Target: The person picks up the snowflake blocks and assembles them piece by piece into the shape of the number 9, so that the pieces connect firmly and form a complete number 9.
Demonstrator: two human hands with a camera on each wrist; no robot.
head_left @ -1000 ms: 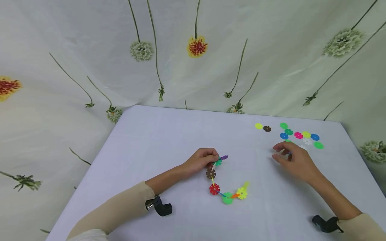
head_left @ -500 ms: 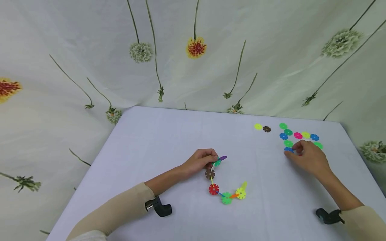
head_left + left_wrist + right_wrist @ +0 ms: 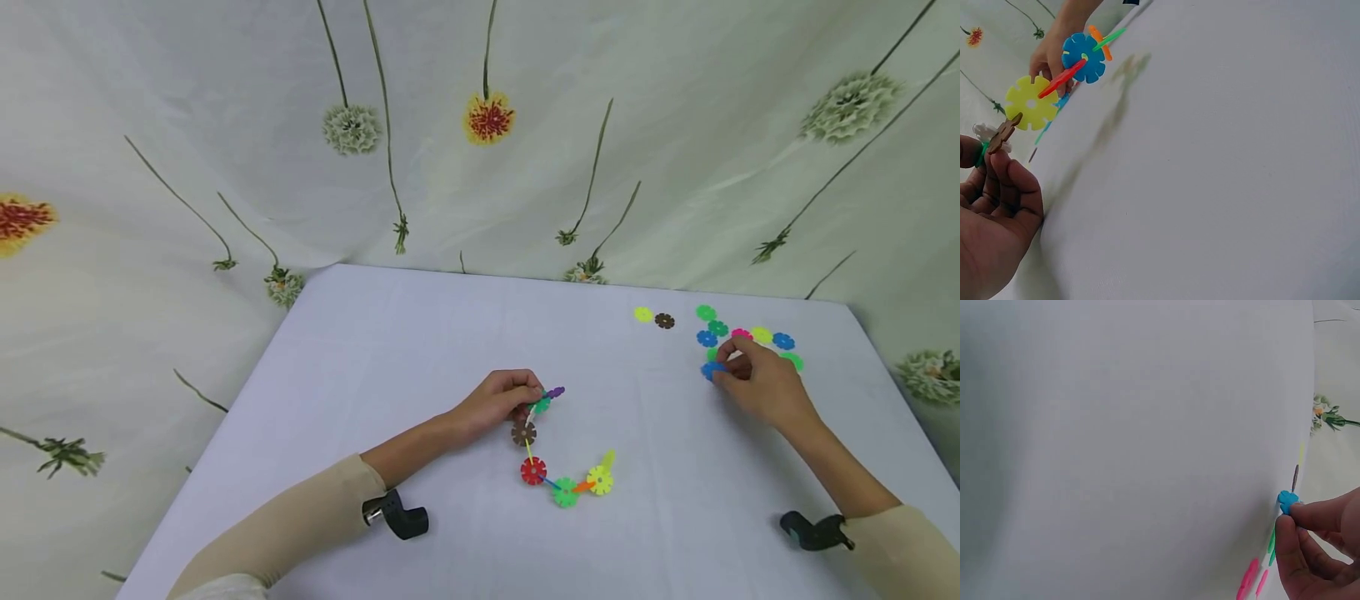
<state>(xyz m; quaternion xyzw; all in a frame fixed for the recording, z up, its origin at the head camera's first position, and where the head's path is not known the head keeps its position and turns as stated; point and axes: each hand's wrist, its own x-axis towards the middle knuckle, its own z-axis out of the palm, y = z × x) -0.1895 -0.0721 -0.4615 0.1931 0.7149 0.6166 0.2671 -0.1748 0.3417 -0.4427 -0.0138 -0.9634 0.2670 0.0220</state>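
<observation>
My left hand [image 3: 498,396] pinches a chain of slotted snowflake discs near its upper end, beside a teal disc [image 3: 541,403] and a purple disc [image 3: 555,392]. From there the chain curves down past a brown disc [image 3: 523,433] and a red disc [image 3: 533,471], then right to a yellow disc [image 3: 600,481]. In the left wrist view the chain's yellow disc [image 3: 1032,105] and blue disc [image 3: 1084,57] extend beyond my fingers. On the right, my right hand [image 3: 768,387] pinches a loose blue snowflake disc [image 3: 710,370] between thumb and finger; the right wrist view shows this blue disc [image 3: 1286,500] at the fingertips.
Loose discs lie around and behind my right hand, among them a blue disc [image 3: 707,339], a yellow disc [image 3: 762,334] and another blue disc [image 3: 783,342]. A brown disc [image 3: 664,321] lies farther left. A flowered cloth [image 3: 465,192] hangs behind the white table [image 3: 420,325].
My right hand has moved right to the loose discs, then slightly back left, and now pinches a blue disc with its edge raised. The left hand and chain have hardly moved.
</observation>
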